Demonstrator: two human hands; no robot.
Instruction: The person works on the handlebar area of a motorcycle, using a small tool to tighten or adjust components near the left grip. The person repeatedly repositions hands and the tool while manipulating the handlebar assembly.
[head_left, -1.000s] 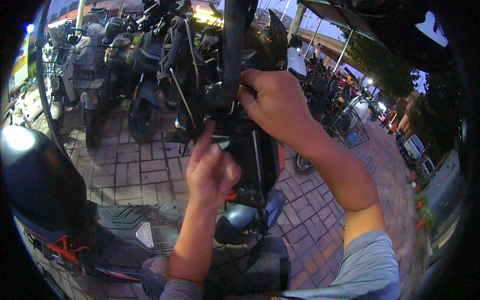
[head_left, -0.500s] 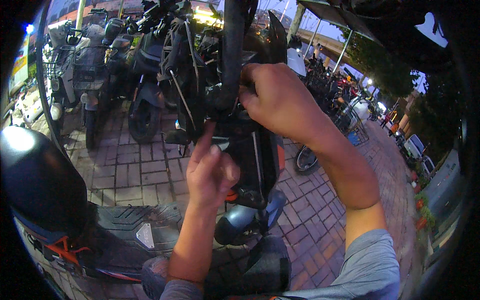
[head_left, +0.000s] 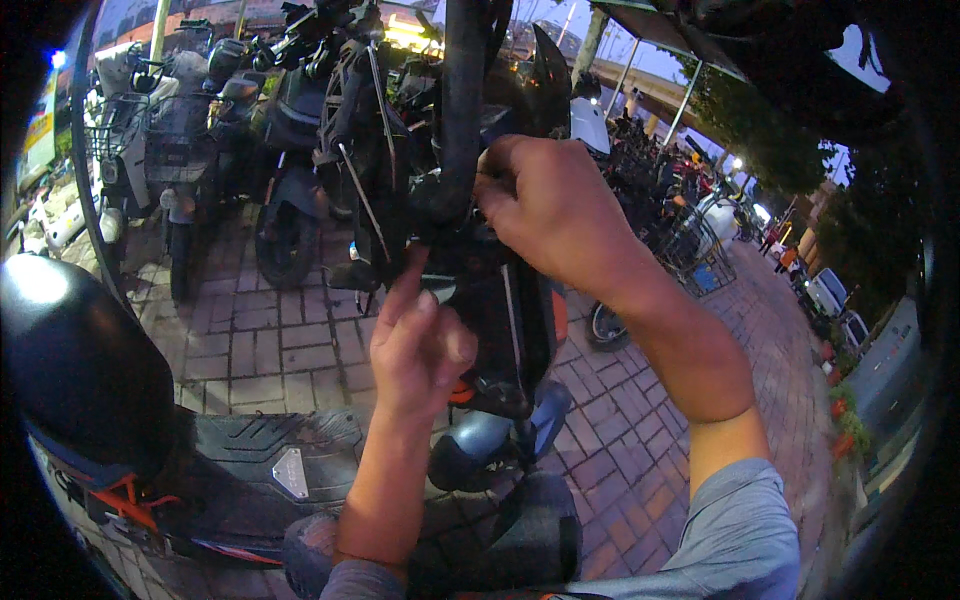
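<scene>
A dark electric scooter stands in front of me, with its black seat (head_left: 80, 360) and footboard (head_left: 250, 450) at the left. My right hand (head_left: 540, 200) is closed in a pinch beside a thick black upright tube (head_left: 462, 110) at the scooter's front. What its fingers hold, if anything, is hidden in shadow. Lower down, my left hand (head_left: 420, 345) has its index finger stretched upward, the tip at the dark parts below the tube. Its thumb stands apart and the other fingers are curled, with nothing visible in them. Below the hands is a rounded grey-blue fender (head_left: 472, 450).
Parked scooters (head_left: 180, 150) with front baskets line the left and back. More bikes (head_left: 690, 220) stand in a row at the right, beside brick paving (head_left: 640, 440). Potted plants (head_left: 843, 410) edge the far right, and a dark canopy (head_left: 690, 35) hangs above.
My right hand has shifted very slightly down beside the tube. My left hand stays almost in place, its index finger still raised.
</scene>
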